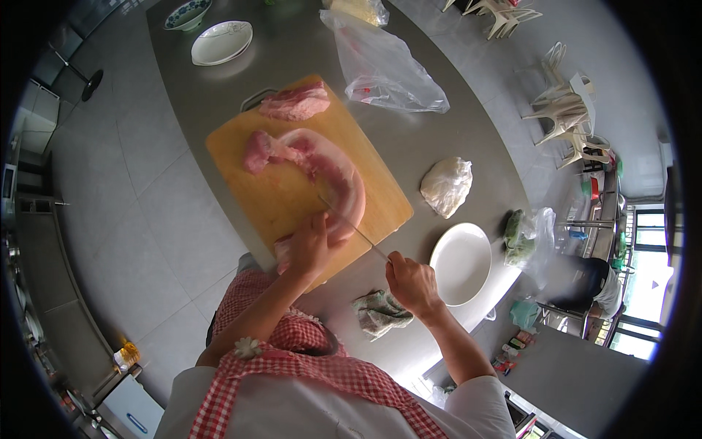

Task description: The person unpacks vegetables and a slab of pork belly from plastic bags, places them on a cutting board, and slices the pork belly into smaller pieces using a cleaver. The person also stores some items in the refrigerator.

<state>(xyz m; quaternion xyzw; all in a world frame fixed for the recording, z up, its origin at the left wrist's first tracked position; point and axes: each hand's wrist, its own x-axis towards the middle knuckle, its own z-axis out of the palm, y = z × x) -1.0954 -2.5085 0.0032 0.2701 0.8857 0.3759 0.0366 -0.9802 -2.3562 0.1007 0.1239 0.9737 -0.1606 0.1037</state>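
A long curved strip of raw pork belly (351, 178) lies on a wooden cutting board (274, 203). My left hand (310, 247) grips the strip near its close end, with part of the meat showing beside my wrist. In my right hand (414, 285) is a knife (362, 235), its handle hidden in my fist. The thin blade crosses the strip just beyond my left fingers; how deep it sits in the meat I cannot tell. A separate chunk of raw pork (296, 102) rests at the board's far corner.
Right of the board are a white oval plate (462, 266), a wrapped bundle (447, 186) and a cloth (382, 313). A plastic bag (389, 66), white dishes (222, 44) and a patterned bowl (187, 15) stand farther off. Bagged greens (515, 236) lie near the table edge. Another person (607, 293) is at right.
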